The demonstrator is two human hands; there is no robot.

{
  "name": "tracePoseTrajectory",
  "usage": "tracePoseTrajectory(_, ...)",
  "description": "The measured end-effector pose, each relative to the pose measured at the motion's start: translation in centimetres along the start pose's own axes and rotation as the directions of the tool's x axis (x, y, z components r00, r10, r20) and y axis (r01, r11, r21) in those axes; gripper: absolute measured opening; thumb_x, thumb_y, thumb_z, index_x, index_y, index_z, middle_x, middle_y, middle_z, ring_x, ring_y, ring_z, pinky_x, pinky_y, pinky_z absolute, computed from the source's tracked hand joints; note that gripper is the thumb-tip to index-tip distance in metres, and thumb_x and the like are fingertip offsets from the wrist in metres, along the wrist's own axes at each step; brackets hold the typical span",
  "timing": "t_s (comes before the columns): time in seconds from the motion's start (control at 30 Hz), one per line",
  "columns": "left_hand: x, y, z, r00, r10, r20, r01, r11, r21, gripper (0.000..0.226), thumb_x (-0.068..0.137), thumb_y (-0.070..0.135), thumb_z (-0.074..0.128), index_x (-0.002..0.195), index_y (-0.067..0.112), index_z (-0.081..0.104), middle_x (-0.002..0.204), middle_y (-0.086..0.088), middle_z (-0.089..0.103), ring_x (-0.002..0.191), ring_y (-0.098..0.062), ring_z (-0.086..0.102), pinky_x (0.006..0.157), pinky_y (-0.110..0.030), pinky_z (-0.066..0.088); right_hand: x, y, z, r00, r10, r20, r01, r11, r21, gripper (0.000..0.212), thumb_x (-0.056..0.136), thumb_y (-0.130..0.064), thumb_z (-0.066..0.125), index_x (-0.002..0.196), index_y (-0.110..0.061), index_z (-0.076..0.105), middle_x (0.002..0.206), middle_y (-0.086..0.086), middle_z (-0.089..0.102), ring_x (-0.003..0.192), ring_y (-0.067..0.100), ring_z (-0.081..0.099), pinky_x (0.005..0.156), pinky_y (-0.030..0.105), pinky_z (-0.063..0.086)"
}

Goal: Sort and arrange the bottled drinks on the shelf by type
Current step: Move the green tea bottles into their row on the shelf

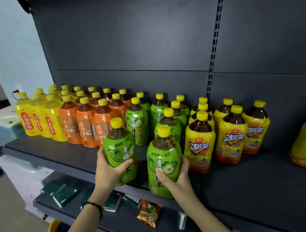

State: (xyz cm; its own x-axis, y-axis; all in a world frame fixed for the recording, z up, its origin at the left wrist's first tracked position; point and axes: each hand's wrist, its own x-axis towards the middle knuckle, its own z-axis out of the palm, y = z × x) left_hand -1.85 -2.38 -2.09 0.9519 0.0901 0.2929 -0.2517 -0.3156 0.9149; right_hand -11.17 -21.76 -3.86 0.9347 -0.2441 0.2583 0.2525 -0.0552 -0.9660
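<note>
two green-label bottles are in hand at the front edge of the dark shelf. the left hand has its grip wrapped around one green bottle, tilted slightly; the right hand has its grip closed around the other green bottle, which stands nearer the edge. behind them stand more green bottles, with orange-label bottles and a wrapped yellow pack to the left, yellow-label bottles to the right. a snack packet lies on the lower shelf.
</note>
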Motion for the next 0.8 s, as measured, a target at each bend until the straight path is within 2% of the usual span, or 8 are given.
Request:
tracePoseTrajectory(0.1,2.0,-1.4,-0.5,1.0,-0.027,-0.009,0.027,0.999,-0.029,0.093,0.069,0.021,0.082,0.137,0.009,0.02,0.122,-0.002,0.039,0.108,-0.016,0.043,0.084,-0.028,0.041,0.9,0.8,2.0,0.999,0.015,0.037,-0.016,1.0,0.008,0.089,0.059,-0.053,0.078,0.126,-0.057,0.02,0.136,-0.008,0.047,0.118,0.005,0.054,0.088,0.021,0.052)
tracePoseTrajectory(0.23,4.1,-2.5,-0.5,0.998,-0.013,0.066,0.013,1.0,0.0,0.077,0.074,0.021,0.078,0.132,0.01,0.028,0.122,0.001,0.042,0.101,-0.013,0.048,0.058,-0.01,0.046,2.4,1.4,4.8,0.998,0.034,0.044,-0.032,0.998,-0.057,0.088,0.056,-0.062,0.077,0.114,-0.076,0.013,0.138,-0.012,0.034,0.127,0.009,0.043,0.099,0.03,0.047)
tracePoseTrajectory(0.3,5.0,-3.0,-0.1,0.999,0.028,0.041,-0.028,0.999,0.017,0.069,0.073,0.025,0.077,0.128,0.012,0.036,0.121,0.001,0.048,0.099,-0.01,0.052,0.07,-0.015,0.052,3.2,1.8,6.1,1.0,0.015,-0.005,-0.016,0.993,-0.121,0.091,0.054,-0.064,0.074,0.115,-0.074,0.009,0.136,-0.012,0.023,0.128,0.009,0.032,0.104,0.033,0.041)
tracePoseTrajectory(0.37,6.1,-3.7,0.4,0.998,0.068,0.015,-0.069,0.995,0.068,0.065,0.074,0.024,0.079,0.127,0.012,0.043,0.12,-0.003,0.049,0.105,-0.014,0.048,0.092,-0.034,0.049,4.1,2.4,7.5,0.993,-0.07,-0.091,0.05,0.978,-0.204,0.091,0.054,-0.064,0.071,0.123,-0.064,0.01,0.135,-0.014,0.016,0.129,0.004,0.022,0.105,0.03,0.035)
tracePoseTrajectory(0.4,6.6,-3.9,0.7,0.996,0.084,0.015,-0.085,0.991,0.101,0.064,0.075,0.022,0.078,0.129,0.012,0.045,0.121,-0.005,0.048,0.106,-0.013,0.046,0.094,-0.038,0.046,4.6,2.8,8.1,0.982,-0.128,-0.139,0.091,0.964,-0.249,0.09,0.056,-0.063,0.069,0.126,-0.058,0.013,0.135,-0.016,0.015,0.129,0.0,0.018,0.106,0.031,0.032)
tracePoseTrajectory(0.5,7.6,-4.1,1.3,0.995,0.101,0.022,-0.103,0.978,0.179,0.067,0.079,0.025,0.074,0.138,0.017,0.043,0.13,-0.003,0.046,0.104,-0.005,0.043,0.083,-0.028,0.04,5.9,3.8,9.6,0.932,-0.247,-0.264,0.144,0.924,-0.355,0.085,0.06,-0.063,0.066,0.131,-0.047,0.022,0.13,-0.029,0.016,0.127,-0.015,0.009,0.102,0.034,0.03)
tracePoseTrajectory(0.67,8.8,-4.5,1.1,0.993,0.115,0.033,-0.119,0.972,0.201,0.083,0.068,0.069,0.055,0.137,0.025,0.045,0.125,0.001,0.048,0.097,-0.009,0.047,0.072,-0.032,0.042,7.3,3.7,9.6,0.89,-0.266,-0.37,0.058,0.871,-0.487,0.097,0.062,-0.069,0.057,0.144,-0.023,0.032,0.112,-0.032,0.014,0.116,-0.004,0.014,0.099,0.034,0.028)
tracePoseTrajectory(0.8,9.2,-4.7,0.7,0.992,0.121,0.032,-0.125,0.967,0.22,0.087,0.065,0.071,0.057,0.137,0.025,0.042,0.131,0.004,0.049,0.108,-0.017,0.053,0.073,-0.033,0.044,7.7,3.2,9.8,0.858,-0.258,-0.444,-0.021,0.846,-0.532,0.101,0.06,-0.072,0.057,0.144,-0.02,0.034,0.108,-0.031,0.011,0.116,-0.002,0.014,0.104,0.034,0.028)
